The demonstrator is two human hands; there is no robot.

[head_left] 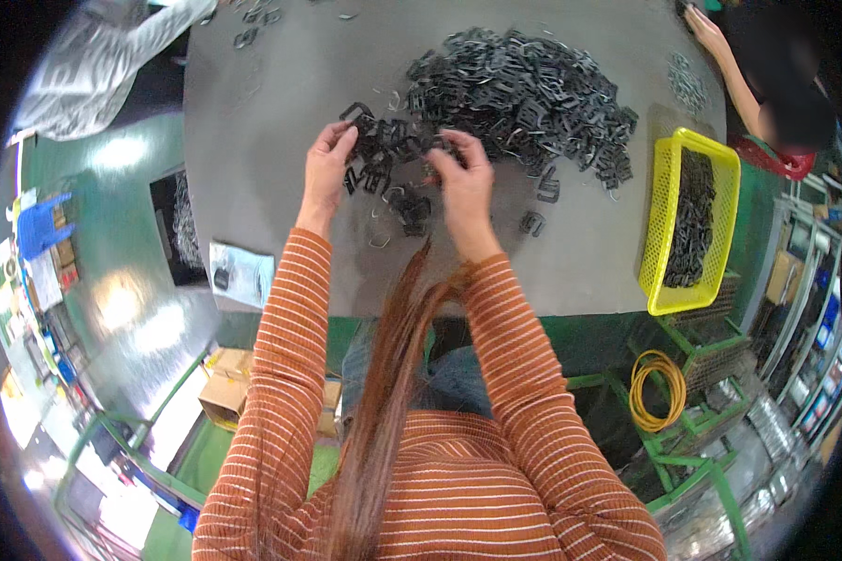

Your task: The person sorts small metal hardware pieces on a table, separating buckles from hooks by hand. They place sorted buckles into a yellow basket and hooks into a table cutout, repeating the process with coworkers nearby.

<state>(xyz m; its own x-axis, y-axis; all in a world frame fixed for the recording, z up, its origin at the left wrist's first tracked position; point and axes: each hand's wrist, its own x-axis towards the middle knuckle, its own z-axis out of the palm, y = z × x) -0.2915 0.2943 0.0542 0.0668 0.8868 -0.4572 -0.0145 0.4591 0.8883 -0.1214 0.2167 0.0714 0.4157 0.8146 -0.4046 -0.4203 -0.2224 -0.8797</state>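
A big heap of black slotted buckles (524,93) lies on the grey table (262,168). A smaller loose cluster of the same buckles (376,173) spreads toward me, between my hands. My left hand (326,173) is closed at the cluster's left side, thumb and fingers pinched by a black buckle (355,113) that sticks out past the fingertips. At the near edge of the heap, my right hand (465,178) curls its fingers on a black buckle (442,146), partly hidden by them. Two single buckles (532,222) (547,187) rest right of my right hand.
On the table's right edge stands a yellow basket (660,224) holding black pieces. Small metal-coloured pieces (688,82) lie beyond it, near another person's arm (734,79). A clear plastic bag (243,273) sits at the near left corner. A coiled yellow hose (635,393) hangs below right.
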